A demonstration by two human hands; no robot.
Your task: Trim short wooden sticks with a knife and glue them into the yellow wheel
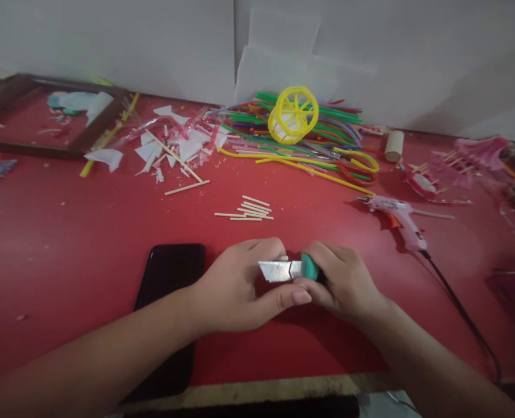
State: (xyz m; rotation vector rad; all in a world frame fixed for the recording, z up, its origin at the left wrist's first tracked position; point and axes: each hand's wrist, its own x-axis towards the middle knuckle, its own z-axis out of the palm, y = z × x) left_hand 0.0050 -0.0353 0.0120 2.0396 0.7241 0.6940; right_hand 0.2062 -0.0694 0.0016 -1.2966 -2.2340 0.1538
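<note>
My right hand (344,278) is closed round the green handle of a utility knife (278,271), its blade bare and pointing left. The fingers of my left hand (244,284) curl behind the blade, with the thumb stretched out below it. The pale tip of a thin wooden stick (284,258) shows at my left fingers; the rest of it is hidden. Just beyond my hands, several short cut wooden sticks (254,210) lie in a loose bunch on the red table (109,232). Partly under my left forearm rests a black phone (172,273).
A pink glue gun (396,217) with a black cord lies at the right. Toward the wall are pipe cleaners (335,116), a yellow wheel-shaped craft piece (294,115), scissors (357,162), paper scraps (150,152) and longer sticks (187,187). A brown frame (65,152) occupies the far left.
</note>
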